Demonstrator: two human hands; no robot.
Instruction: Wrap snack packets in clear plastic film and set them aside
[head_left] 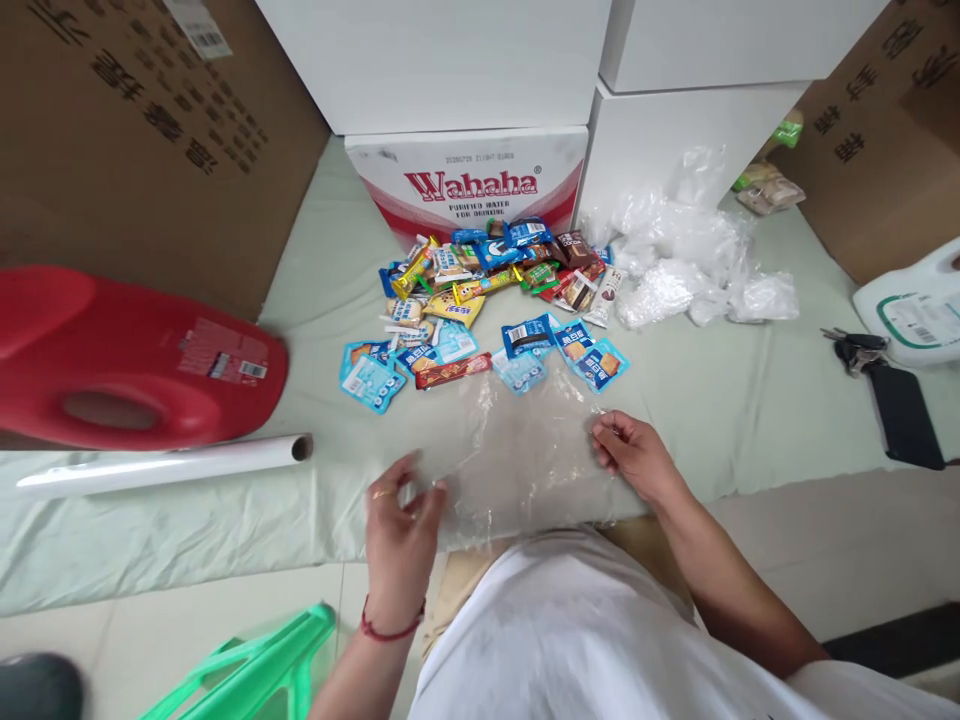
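A clear plastic bag [517, 460] lies flat at the front of the cloth-covered table, between my two hands. With fingertips pinched together, my right hand [634, 455] grips the bag's right edge. My left hand [401, 525] hovers at the left edge, its thumb and fingers curved and apart with nothing between them. Just beyond the bag are a red snack bar [453, 371] and several light-blue snack packets [373, 383]. Behind these sits a heap of mixed wrapped snacks [480, 285]. A pile of crumpled clear plastic bags [675, 260] rests to the right of the heap.
A white-and-red Wahaha carton [472, 170] stands at the back. On the left are a red jug [135, 365], a white roll [165, 465] and a cardboard box [142, 120]. Keys [859, 350], a black phone [905, 412] and a white bottle [922, 310] are at right. A green stool [255, 665] stands below.
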